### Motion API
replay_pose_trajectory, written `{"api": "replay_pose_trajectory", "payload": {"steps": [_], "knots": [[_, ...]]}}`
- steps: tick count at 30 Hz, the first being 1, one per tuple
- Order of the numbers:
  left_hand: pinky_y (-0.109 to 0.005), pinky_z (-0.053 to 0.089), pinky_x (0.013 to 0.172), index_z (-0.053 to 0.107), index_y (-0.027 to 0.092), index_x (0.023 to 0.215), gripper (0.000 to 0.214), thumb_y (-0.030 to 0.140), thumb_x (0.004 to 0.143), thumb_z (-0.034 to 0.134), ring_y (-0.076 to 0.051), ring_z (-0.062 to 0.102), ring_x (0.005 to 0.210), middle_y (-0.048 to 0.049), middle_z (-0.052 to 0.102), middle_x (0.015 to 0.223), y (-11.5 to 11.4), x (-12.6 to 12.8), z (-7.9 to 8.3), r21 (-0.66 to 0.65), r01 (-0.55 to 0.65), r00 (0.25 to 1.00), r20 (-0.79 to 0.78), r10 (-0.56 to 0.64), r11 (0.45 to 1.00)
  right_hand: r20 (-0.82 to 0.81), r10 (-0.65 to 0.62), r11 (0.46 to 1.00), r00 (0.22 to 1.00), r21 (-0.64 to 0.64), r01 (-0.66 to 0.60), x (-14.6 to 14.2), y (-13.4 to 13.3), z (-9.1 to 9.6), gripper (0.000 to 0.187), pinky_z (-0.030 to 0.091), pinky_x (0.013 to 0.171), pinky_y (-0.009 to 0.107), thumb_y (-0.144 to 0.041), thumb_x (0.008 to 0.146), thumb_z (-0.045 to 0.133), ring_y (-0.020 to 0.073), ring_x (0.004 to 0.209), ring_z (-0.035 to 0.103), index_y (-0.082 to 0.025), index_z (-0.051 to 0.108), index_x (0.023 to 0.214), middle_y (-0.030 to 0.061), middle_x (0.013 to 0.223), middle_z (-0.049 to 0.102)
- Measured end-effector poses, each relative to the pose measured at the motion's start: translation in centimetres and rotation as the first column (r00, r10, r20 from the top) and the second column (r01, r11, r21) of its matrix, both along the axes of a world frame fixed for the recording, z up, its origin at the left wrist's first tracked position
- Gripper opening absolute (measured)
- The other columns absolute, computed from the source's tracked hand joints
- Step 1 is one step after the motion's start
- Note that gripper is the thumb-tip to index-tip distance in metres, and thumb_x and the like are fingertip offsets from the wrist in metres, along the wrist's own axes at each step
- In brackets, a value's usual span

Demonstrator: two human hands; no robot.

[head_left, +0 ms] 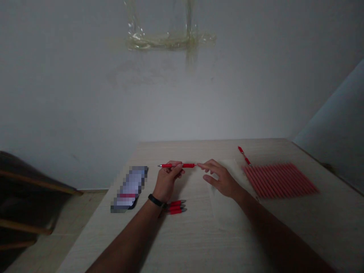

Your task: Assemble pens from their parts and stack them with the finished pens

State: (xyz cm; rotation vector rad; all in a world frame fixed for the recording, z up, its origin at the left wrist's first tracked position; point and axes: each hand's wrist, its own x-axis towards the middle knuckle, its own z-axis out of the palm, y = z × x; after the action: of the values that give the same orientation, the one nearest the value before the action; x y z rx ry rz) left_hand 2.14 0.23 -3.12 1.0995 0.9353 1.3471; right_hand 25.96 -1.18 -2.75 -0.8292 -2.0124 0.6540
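My left hand (167,181) is closed round a red pen (188,165), which lies level above the table with its silver tip to the left. My right hand (223,179) has its fingers stretched out and apart. Its index fingertip is close to the pen's right end; I cannot tell whether they touch. Beneath my left wrist several red pen pieces with silver tips (176,207) lie side by side on the table, partly hidden by the wrist.
On the right, a row of many thin red sticks (280,181) lies on the table (196,242). Behind it rests another red pen-like piece (243,155). A blurred-out phone (132,185) is at the left. Yellowed tape (162,43) marks the wall.
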Motion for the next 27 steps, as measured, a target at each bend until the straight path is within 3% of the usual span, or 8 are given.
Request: {"api": "replay_pose_trajectory", "payload": {"steps": [11,17,27], "knots": [[-0.022,0.041,0.059,0.068,0.014,0.096,0.028,0.036,0.081,0.077,-0.01,0.053,0.06,-0.0003,0.066,0.068,-0.1,0.12,-0.37,0.052,-0.007,0.999,-0.049,0.01,0.999,0.025,0.026,0.999,0.999,0.037,-0.027,0.04,0.04,0.02,0.043,0.045,0.1,0.042,-0.037,0.099,0.057,0.0224,0.112,0.056,-0.029,0.057,0.14,0.0095,0.12,0.061],[-0.022,0.04,0.056,0.069,0.014,0.094,0.03,0.038,0.078,0.078,-0.009,0.053,0.057,0.0003,0.065,0.067,-0.09,0.2,-0.36,0.029,-0.01,0.999,-0.052,0.011,1.0,-0.007,0.076,0.996,0.997,-0.039,-0.077,-0.19,0.01,-0.21,0.044,0.051,0.086,0.035,-0.037,0.098,0.058,0.0197,0.102,0.058,-0.029,0.056,0.141,0.0087,0.118,0.06],[-0.02,0.039,0.055,0.067,0.014,0.096,0.027,0.036,0.082,0.075,-0.009,0.052,0.056,0.001,0.063,0.066,-0.07,0.05,-0.37,0.041,0.007,0.999,-0.053,-0.005,0.999,0.003,0.064,0.997,0.998,-0.051,-0.064,0.3,0.19,0.07,0.044,0.051,0.085,0.035,-0.037,0.097,0.059,0.0204,0.106,0.057,-0.031,0.056,0.141,0.0085,0.12,0.059]]}}
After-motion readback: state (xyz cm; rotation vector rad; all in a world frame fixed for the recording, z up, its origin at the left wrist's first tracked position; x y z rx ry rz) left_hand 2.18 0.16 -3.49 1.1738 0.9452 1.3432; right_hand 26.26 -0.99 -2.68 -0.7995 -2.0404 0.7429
